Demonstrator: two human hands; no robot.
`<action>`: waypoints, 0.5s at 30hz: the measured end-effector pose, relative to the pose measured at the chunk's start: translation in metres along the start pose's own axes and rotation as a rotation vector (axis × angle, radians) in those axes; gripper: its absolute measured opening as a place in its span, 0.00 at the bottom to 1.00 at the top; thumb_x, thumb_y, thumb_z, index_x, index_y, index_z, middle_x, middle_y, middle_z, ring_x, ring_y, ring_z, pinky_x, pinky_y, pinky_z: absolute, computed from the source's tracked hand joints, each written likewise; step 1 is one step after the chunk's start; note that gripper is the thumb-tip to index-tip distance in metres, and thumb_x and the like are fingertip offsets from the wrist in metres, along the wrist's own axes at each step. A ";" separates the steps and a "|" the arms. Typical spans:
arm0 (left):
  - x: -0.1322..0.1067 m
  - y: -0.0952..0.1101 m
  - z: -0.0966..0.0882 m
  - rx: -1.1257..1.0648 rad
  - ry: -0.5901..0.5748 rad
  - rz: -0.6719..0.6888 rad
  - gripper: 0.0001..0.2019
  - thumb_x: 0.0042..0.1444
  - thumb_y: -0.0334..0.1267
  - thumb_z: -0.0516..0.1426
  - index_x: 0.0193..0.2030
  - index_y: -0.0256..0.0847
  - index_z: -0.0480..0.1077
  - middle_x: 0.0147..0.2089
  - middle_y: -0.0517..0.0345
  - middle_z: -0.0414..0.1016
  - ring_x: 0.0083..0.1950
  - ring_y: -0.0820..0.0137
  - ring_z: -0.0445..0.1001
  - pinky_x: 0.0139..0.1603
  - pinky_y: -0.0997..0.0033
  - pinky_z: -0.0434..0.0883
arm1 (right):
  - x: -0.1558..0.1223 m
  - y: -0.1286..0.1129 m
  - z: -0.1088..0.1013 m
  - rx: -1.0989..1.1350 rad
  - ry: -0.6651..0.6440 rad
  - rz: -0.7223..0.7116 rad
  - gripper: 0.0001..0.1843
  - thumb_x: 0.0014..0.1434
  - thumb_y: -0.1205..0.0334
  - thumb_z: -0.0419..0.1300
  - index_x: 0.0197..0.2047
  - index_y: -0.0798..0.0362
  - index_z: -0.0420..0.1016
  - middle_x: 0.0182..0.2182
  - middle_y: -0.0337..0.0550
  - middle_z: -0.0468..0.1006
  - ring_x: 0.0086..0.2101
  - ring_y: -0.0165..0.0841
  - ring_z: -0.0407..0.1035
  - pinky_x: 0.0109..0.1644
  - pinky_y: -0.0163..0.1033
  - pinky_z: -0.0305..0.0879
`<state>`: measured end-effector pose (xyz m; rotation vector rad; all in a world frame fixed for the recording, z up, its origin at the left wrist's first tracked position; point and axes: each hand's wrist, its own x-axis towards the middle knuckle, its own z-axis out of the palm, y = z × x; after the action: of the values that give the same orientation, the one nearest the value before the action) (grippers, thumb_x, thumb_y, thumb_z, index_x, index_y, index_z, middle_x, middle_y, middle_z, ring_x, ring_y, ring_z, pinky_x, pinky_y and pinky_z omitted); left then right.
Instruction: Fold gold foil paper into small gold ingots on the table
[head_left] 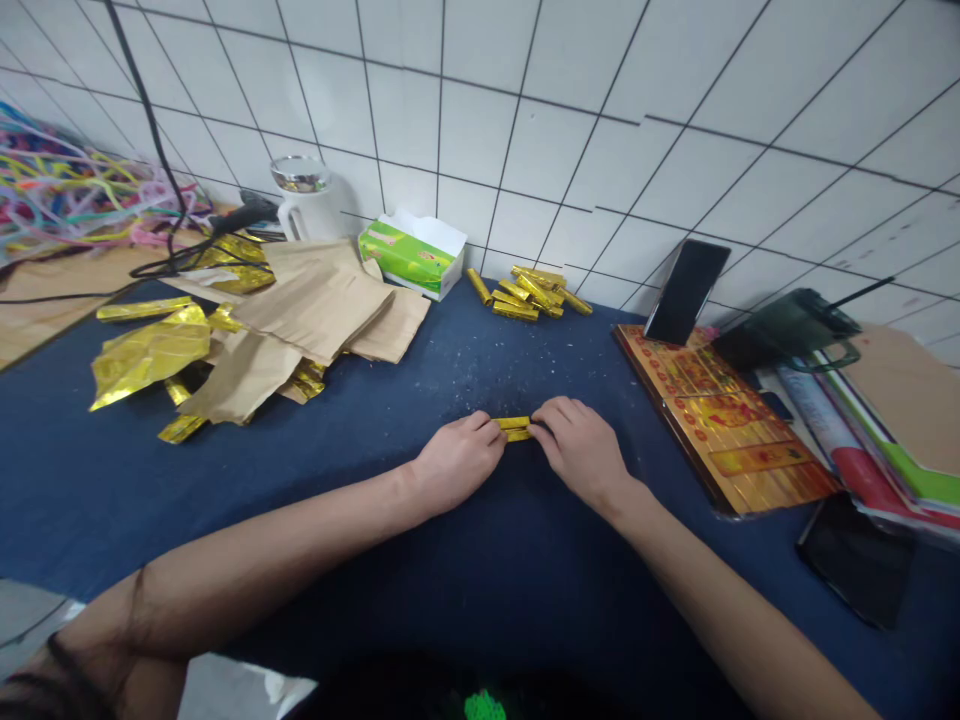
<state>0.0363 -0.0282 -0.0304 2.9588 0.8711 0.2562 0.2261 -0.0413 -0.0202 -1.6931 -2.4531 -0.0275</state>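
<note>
On the near half of the dark blue table (pixel 427 590), both bare forearms reach inward, and the hands meet over one small gold foil piece (pixel 514 423). The left hand (pixel 461 460) pinches its left end, the fingers being closed and bent; the right hand (pixel 581 450) pinches the right end between thumb and fingers. The piece lies level between them, with a dark line running along its length; whether it is one folded strip or two strips side by side, I cannot tell. To the right, a black flat object (pixel 859 560) lies on the table, and a bit farther is a red and gold flat pack (pixel 720 420), with a phone (pixel 688 292) propped upright at its far end. To the left, crumpled gold sheets (pixel 154 350) lie partly under brown paper (pixel 315 300). Beyond the hands, near the wall, there is a small heap of gold rolls (pixel 532 290), and left of it a green tissue pack (pixel 412 255). A white mug (pixel 304 210) stands behind the paper, before the white tiled wall (pixel 480 130).
</note>
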 end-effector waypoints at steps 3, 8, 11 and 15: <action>0.001 0.000 -0.002 0.006 -0.021 0.001 0.10 0.57 0.27 0.48 0.44 0.33 0.66 0.42 0.48 0.70 0.47 0.64 0.65 0.47 0.66 0.66 | -0.019 -0.010 0.007 0.002 -0.004 -0.215 0.20 0.62 0.61 0.43 0.55 0.56 0.61 0.56 0.52 0.63 0.56 0.41 0.53 0.58 0.52 0.48; -0.001 0.001 -0.002 0.041 -0.048 0.007 0.14 0.57 0.28 0.47 0.49 0.31 0.64 0.50 0.46 0.68 0.51 0.63 0.64 0.50 0.66 0.65 | -0.030 -0.011 0.020 -0.034 -0.180 -0.222 0.37 0.59 0.43 0.41 0.63 0.59 0.44 0.62 0.55 0.46 0.61 0.41 0.38 0.60 0.57 0.39; -0.011 0.000 0.005 0.030 -0.002 0.006 0.17 0.58 0.29 0.45 0.55 0.31 0.60 0.55 0.47 0.64 0.57 0.64 0.60 0.56 0.66 0.60 | -0.030 -0.009 0.023 -0.029 -0.212 -0.195 0.36 0.59 0.43 0.39 0.64 0.58 0.41 0.63 0.53 0.44 0.61 0.40 0.36 0.61 0.57 0.37; -0.029 -0.006 0.011 -0.012 0.031 -0.016 0.18 0.61 0.34 0.44 0.56 0.35 0.58 0.60 0.51 0.60 0.62 0.65 0.55 0.60 0.62 0.55 | -0.030 -0.011 0.021 -0.023 -0.211 -0.167 0.35 0.60 0.44 0.38 0.64 0.57 0.42 0.63 0.51 0.44 0.61 0.39 0.36 0.61 0.57 0.36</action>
<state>0.0110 -0.0384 -0.0458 2.9432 0.8931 0.3069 0.2235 -0.0713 -0.0447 -1.5671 -2.7522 0.1088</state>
